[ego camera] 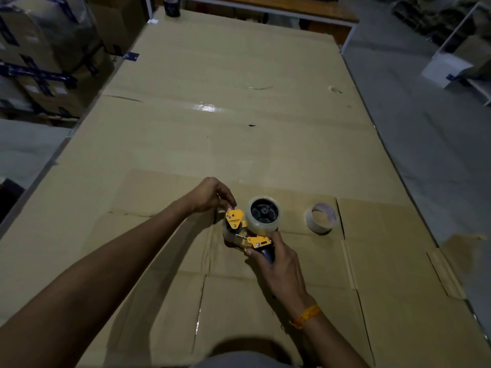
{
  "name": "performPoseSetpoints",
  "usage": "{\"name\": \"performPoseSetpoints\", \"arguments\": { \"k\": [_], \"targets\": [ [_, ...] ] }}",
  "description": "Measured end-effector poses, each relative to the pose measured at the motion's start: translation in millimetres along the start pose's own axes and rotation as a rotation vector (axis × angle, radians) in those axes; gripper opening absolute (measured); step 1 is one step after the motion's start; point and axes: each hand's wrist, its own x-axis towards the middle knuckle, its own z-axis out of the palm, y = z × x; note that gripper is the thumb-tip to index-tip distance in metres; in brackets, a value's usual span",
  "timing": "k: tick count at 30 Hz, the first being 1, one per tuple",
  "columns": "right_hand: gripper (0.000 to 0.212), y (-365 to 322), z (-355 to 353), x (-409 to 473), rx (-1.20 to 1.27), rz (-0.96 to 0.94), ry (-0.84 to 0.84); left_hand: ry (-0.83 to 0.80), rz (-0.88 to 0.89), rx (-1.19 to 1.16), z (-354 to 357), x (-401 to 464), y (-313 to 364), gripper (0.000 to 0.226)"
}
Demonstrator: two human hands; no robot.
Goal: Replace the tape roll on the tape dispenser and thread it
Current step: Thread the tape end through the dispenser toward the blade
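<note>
The tape dispenser, yellow-framed with a dark handle, is held just above the cardboard-covered table, near its close edge. A clear tape roll sits on the dispenser's black hub, its open face turned up toward the camera. The dispenser's long axis runs roughly from the handle, nearest the person, up to the roll, with the yellow front plate pointing left of the roll. Small dark lettering is printed on that plate; it is too small to read with confidence. The right hand is closed around the handle below the roll, thumb resting by the yellow frame. The left hand is at the front plate, fingertips pinched together at its upper edge; whether tape lies between them cannot be told. To the right of the dispenser, apart from it, a nearly spent tape roll lies flat on the cardboard. An orange thread band circles the right wrist. Far beyond the dispenser, a dark roll stands at the table's far edge. Taped cartons are stacked left of the table; their contents are not visible.
</note>
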Motion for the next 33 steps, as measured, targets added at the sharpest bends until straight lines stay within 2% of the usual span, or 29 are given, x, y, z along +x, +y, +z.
{"name": "performPoseSetpoints", "arguments": {
  "k": [6,8,11,13,17,18,22,26,30,33],
  "targets": [
    [0.039,14.8,10.6,6.1,-0.037,-0.010,-0.091,-0.054,-0.148,-0.007,6.8,-0.3,-8.3,0.013],
    [0.041,16.6,9.9,8.6,-0.050,-0.026,-0.116,-0.034,-0.111,0.007,7.2,-1.4,-10.0,0.011],
    [0.037,17.9,7.8,12.3,-0.072,-0.032,-0.148,-0.039,0.067,0.102,7.6,-6.3,-11.8,0.001],
    [0.033,17.7,7.0,13.0,-0.093,-0.036,-0.165,0.016,0.141,0.219,9.3,-11.4,-13.4,0.012],
    [0.032,15.5,7.6,14.8,-0.181,-0.035,-0.205,0.192,0.092,0.252,8.1,-15.6,-16.9,0.042],
    [0.033,14.7,7.2,15.3,-0.194,-0.033,-0.210,0.200,0.082,0.231,7.6,-14.8,-17.0,0.042],
    [0.039,12.9,6.4,16.4,-0.221,-0.009,-0.226,0.212,0.063,0.191,9.2,-10.1,-18.6,0.017],
    [0.063,8.2,1.1,20.6,-0.221,0.041,-0.256,0.247,0.020,0.199,11.1,-7.1,-16.7,0.011],
    [0.068,-1.0,-14.1,28.4,-0.285,0.047,-0.300,0.255,0.006,0.271,9.4,-10.9,-14.5,0.011],
    [0.067,-4.6,-32.5,41.1,-0.464,-0.002,-0.208,0.263,-0.018,0.320,5.3,-15.7,-12.0,0.013]
  ]
}}
